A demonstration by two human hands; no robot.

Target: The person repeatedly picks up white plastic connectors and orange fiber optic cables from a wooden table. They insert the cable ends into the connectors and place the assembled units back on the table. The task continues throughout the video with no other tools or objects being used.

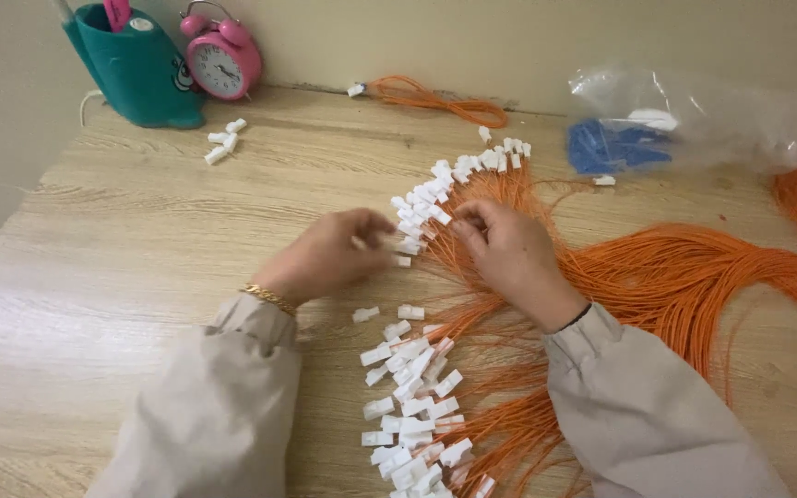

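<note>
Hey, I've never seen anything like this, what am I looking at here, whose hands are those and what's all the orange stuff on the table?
This is a single picture from a camera worn on a person's head, looking down at their own two bare hands over a light wooden table. There is no machine.

The left hand and the right hand meet at a fan of thin orange wires, each tipped with a small white plastic connector. Both hands pinch at connectors in the upper row; exactly what each finger grips is too small to tell. More capped wire ends lie between the sleeves.

At the back stand a teal holder and a pink alarm clock, with a few loose white pieces nearby. Further right lie a coiled orange cable and a clear bag with blue parts.
</note>
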